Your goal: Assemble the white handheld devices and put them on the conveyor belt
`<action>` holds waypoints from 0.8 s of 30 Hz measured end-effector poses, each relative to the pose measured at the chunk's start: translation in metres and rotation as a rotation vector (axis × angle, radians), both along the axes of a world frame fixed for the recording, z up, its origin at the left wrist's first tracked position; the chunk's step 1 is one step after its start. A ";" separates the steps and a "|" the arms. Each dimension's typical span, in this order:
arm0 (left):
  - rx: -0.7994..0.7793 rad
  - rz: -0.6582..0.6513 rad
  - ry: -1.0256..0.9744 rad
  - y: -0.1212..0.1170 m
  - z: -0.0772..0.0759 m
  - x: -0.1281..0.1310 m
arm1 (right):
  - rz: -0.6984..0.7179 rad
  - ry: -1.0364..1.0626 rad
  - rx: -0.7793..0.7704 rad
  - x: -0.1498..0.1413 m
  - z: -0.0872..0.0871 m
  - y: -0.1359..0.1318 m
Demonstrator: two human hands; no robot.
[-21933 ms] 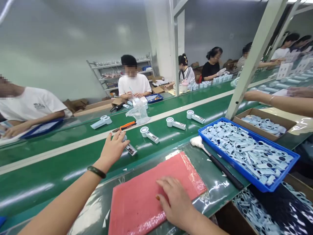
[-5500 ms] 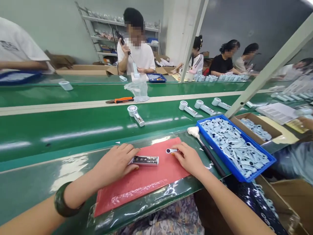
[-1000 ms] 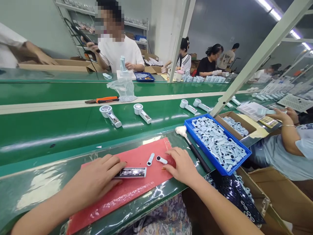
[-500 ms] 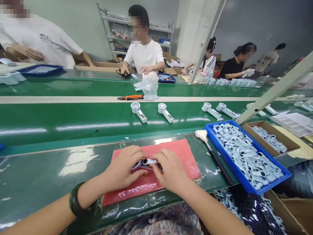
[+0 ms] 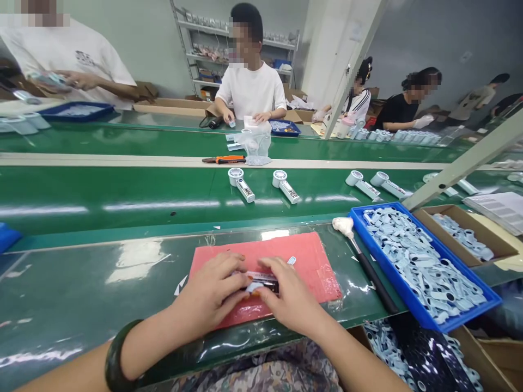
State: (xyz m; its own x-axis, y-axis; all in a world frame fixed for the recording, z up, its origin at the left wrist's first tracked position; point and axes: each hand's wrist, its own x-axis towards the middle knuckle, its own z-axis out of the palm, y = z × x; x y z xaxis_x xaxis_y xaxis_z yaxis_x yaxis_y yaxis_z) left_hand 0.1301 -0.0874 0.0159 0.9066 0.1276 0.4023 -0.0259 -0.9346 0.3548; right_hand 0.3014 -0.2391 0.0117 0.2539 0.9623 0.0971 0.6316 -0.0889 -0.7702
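Note:
A white handheld fan (image 5: 270, 282) with a dark open handle lies on the red mat (image 5: 312, 272), between my two hands. My left hand (image 5: 218, 286) is closed around its left end and hides most of that end. From the right, my right hand (image 5: 291, 291) grips the handle with thumb and fingers. A small light-blue cover piece (image 5: 255, 286) shows at the handle's near side, between the fingertips of both hands. Another small light-blue piece (image 5: 291, 261) rests on the mat just beyond my right hand.
A mallet (image 5: 365, 264) with a wrapped head lies right of the mat, beside a blue tray (image 5: 429, 321) of light-blue pieces. A cardboard box (image 5: 429, 231) stands behind it. Several fans (image 5: 245, 190) lie on the green belt (image 5: 122, 190); pliers (image 5: 229, 159) lie beyond. Co-workers sit opposite.
The light-blue piece that lay across the handle's top now shows at its near side, under both hands' fingertips. A small piece has come into view beyond my right hand. The camera view has shifted slightly.

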 end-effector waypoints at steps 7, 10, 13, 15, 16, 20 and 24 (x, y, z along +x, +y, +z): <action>0.177 0.110 0.114 -0.025 -0.011 -0.015 | 0.180 -0.233 -0.074 -0.005 -0.002 -0.008; 0.258 0.099 0.130 -0.029 -0.004 -0.009 | 0.177 -0.300 -0.044 -0.006 -0.010 -0.007; 0.319 0.079 0.149 -0.029 0.004 -0.007 | 0.211 -0.354 -0.023 -0.005 -0.014 -0.008; 0.339 0.076 0.164 -0.028 0.007 -0.006 | 0.218 -0.402 -0.005 -0.005 -0.015 -0.008; 0.344 0.076 0.167 -0.028 0.008 -0.006 | 0.218 -0.429 0.002 -0.006 -0.016 -0.008; 0.354 0.067 0.165 -0.030 0.007 -0.004 | 0.202 -0.463 -0.006 -0.011 -0.018 -0.006; 0.396 0.090 0.194 -0.032 0.011 -0.001 | 0.188 -0.299 0.103 -0.003 -0.014 -0.010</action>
State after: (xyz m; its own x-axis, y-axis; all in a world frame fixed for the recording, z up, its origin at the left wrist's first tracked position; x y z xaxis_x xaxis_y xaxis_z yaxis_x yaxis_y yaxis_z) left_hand 0.1287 -0.1196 0.0273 0.9623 0.0794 0.2601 0.0931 -0.9948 -0.0408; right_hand 0.2983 -0.2489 -0.0022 0.0192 0.9709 0.2388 0.8279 0.1185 -0.5483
